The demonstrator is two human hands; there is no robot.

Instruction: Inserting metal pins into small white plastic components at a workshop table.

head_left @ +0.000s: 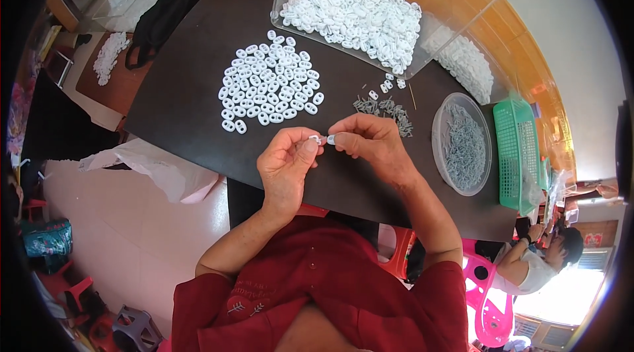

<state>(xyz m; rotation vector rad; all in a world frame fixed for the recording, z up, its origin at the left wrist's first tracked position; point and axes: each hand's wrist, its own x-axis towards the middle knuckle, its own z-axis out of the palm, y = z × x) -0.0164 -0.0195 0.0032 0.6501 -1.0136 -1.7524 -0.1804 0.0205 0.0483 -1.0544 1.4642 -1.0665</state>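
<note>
Above the dark table's near side, my left hand [288, 162] pinches a small white plastic piece [315, 139] between thumb and fingertips. Close beside it, almost fingertip to fingertip, my right hand [373, 144] pinches another small white plastic piece [331, 140]. Whether the two pieces touch is too small to tell. Beyond my left hand lies a spread of white oval pieces with two holes [271, 81]. A loose heap of small grey plastic parts [389, 111] lies just past my right hand, with a few white bits [387, 84] behind it.
A clear bin [422, 74] full of white pieces stands at the back. To the right are a round tub [434, 137] of grey parts and a green basket [510, 154]. A black bag [168, 15] lies at the far left. Another person [538, 263] sits at right.
</note>
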